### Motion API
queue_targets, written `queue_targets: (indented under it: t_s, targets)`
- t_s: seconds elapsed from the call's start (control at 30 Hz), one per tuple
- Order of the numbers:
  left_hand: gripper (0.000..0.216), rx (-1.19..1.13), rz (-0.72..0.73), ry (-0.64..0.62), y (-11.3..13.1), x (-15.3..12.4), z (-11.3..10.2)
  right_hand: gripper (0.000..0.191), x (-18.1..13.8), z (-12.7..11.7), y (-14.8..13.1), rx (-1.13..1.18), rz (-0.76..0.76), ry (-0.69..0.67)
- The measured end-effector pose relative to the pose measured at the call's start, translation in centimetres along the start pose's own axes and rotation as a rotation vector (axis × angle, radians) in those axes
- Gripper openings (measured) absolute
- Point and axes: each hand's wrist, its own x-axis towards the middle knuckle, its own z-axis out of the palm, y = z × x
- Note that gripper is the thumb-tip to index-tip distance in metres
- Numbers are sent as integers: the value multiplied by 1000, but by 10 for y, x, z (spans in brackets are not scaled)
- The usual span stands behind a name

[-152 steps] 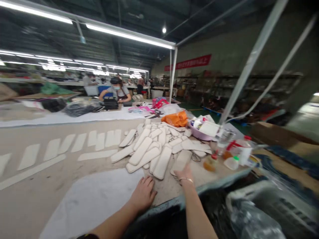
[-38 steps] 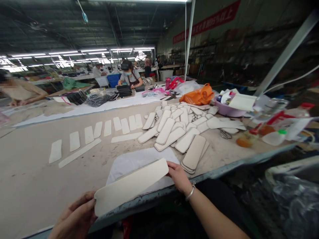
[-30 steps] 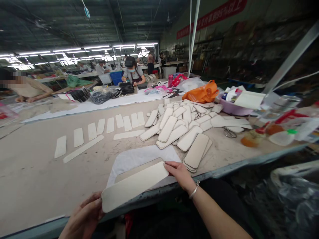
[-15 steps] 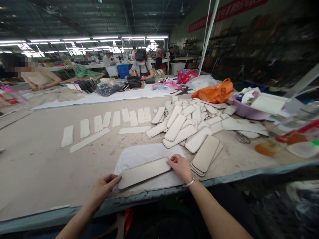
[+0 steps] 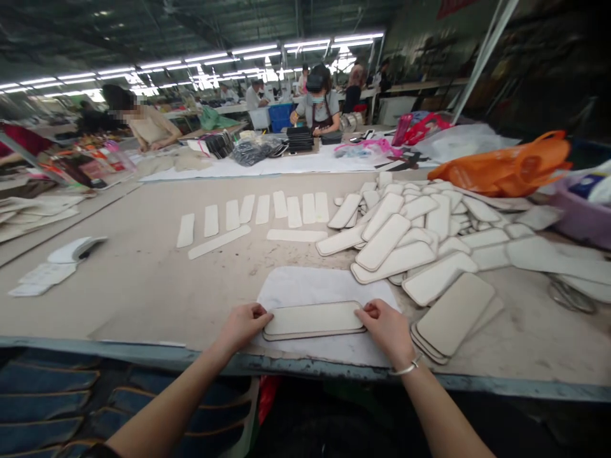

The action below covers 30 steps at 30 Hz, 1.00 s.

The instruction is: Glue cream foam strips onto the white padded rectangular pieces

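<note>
A long off-white panel with rounded corners and a dark edge [image 5: 312,319] lies level over a white sheet [image 5: 329,280] at the table's front. My left hand [image 5: 243,327] pinches its left end between thumb and fingers. At the other end, my right hand [image 5: 386,327] grips the upper right corner the same way. A second edge shows just beneath the panel, so another layer may lie under it. Right of my right hand sits a small stack of similar panels [image 5: 456,312], and behind it spreads a large loose heap of panels [image 5: 384,242].
Several short pale strips [image 5: 232,215] stand in a row, with longer strips [image 5: 219,242] before them. White pieces [image 5: 48,270] lie at the left. Scissors [image 5: 570,296], an orange bag [image 5: 506,168] and a purple basin [image 5: 585,213] are at the right. A co-worker [image 5: 319,105] sits opposite.
The view has swung left and down. The panel has turned from a slant to nearly level, and a second edge now shows below it. Both hands keep hold of its ends.
</note>
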Motion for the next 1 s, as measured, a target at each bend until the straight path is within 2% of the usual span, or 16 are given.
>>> queue_targets:
  t_s: [0.4,0.5,0.6,0.73,0.8,0.9,1.0]
  targets:
    - [19,-107,21,-6,-1,-10,3,25,1,2,3,-48,4,-31]
    - [35,-189,64,92,-9,-21,12,25,1,1,3,-48,5,-46]
    - [45,-246,219,190,-22,-35,21,25,1,1,3,-51,5,-54]
    - [23,-161,561,187,-34,-44,26,27,1,1,3,-63,2,-47]
    - [20,-108,669,219,-35,-43,28,29,2,1,4,-65,0,-52]
    - [18,-66,749,304,-35,-41,31,29,2,0,4,-69,4,-65]
    - [17,-50,765,350,-35,-40,33,28,3,0,3,-74,5,-66]
